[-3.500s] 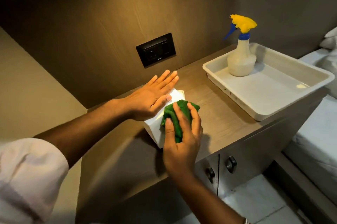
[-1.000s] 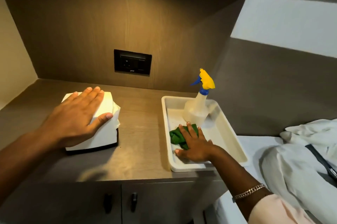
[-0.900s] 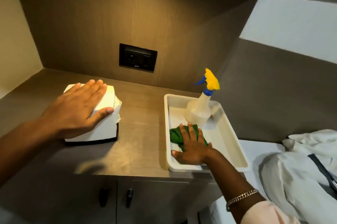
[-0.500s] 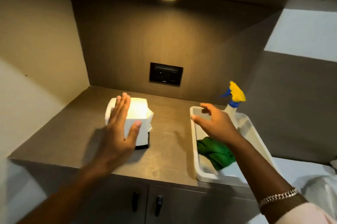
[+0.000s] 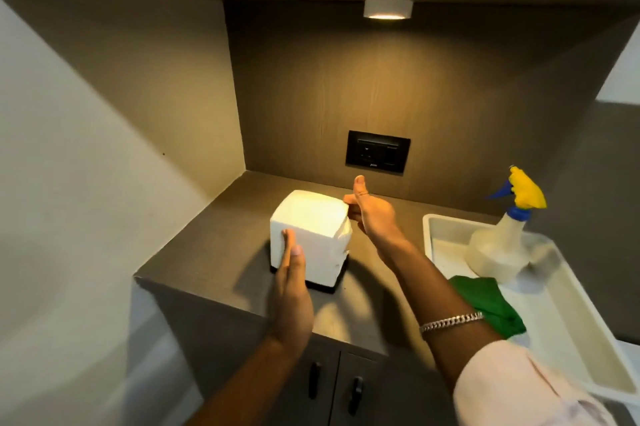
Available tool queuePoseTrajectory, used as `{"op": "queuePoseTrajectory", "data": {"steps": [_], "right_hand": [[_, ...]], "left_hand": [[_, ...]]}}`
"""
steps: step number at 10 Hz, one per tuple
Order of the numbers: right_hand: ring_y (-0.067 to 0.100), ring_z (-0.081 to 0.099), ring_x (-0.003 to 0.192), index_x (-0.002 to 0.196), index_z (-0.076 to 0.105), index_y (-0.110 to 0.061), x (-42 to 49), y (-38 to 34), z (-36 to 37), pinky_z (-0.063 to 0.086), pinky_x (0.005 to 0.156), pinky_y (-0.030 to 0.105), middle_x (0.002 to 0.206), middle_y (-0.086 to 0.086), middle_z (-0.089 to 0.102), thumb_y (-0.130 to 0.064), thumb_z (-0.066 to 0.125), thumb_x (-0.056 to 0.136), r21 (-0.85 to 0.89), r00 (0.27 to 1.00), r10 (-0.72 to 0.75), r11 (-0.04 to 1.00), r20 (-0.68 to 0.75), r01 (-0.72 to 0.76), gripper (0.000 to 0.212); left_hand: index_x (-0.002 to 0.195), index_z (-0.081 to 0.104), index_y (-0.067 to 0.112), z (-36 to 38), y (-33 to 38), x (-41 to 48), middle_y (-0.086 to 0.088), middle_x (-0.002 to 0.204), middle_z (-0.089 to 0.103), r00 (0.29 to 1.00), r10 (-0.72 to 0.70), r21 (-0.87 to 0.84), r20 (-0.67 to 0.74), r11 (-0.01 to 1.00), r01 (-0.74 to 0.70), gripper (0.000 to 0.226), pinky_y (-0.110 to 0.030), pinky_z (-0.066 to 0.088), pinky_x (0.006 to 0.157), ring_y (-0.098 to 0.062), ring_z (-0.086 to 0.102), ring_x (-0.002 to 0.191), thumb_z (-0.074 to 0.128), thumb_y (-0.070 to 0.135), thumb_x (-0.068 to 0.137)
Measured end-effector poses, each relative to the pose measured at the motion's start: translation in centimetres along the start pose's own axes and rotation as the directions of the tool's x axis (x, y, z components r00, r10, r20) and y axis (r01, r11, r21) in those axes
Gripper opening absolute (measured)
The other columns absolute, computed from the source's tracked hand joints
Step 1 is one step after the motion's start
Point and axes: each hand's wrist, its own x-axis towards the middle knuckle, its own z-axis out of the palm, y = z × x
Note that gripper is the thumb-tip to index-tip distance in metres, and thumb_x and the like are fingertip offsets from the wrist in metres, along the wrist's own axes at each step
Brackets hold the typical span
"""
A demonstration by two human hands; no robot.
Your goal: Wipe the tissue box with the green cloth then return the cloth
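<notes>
The white tissue box [image 5: 311, 231] stands on the wooden counter [image 5: 221, 242] under the lamp. My left hand [image 5: 291, 290] lies flat against its near face, fingers straight and together. My right hand [image 5: 370, 214] touches the box's upper right edge with its fingertips, thumb pointing up. Neither hand holds anything. The green cloth [image 5: 488, 301] lies crumpled in the white tray [image 5: 429, 235] to the right, partly hidden behind my right forearm.
A spray bottle [image 5: 498, 245] with a yellow and blue head stands in the tray behind the cloth. A black wall socket [image 5: 377, 151] sits on the back panel. Cabinet doors with dark handles [image 5: 355, 394] are below the counter, a side wall on the left.
My right hand has let go of the green cloth in the tray and moved left to the tissue box. My left hand slid from the box's top to its near face.
</notes>
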Motion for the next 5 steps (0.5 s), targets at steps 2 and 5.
{"op": "queuePoseTrajectory", "data": {"steps": [2,5], "right_hand": [[0.011,0.068,0.084,0.073,0.069,-0.027,-6.4,1.3,0.7,0.052,0.085,0.038,0.081,-0.012,0.072,-0.087,0.032,0.065,0.061,0.986,0.041,0.998,-0.163,-0.032,0.071],[0.036,0.066,0.099,0.086,0.067,-0.011,-13.1,-2.3,3.2,0.052,0.092,0.055,0.093,0.015,0.071,-0.067,0.045,0.085,0.13,0.935,0.068,0.991,-0.348,-0.024,0.06]], "left_hand": [[0.107,0.061,0.056,-3.3,0.3,3.4,0.02,0.106,0.072,0.986,0.074,0.184,0.147,0.978,-0.101,0.042,-0.021,0.055,0.067,-0.006,0.069,0.099,0.034,0.074,0.079],[0.111,0.06,0.031,-4.4,5.8,4.1,0.002,0.11,0.072,0.872,-0.173,0.261,0.458,0.964,0.054,0.066,-0.034,0.058,0.081,-0.017,0.07,0.097,0.026,0.074,0.074]]}}
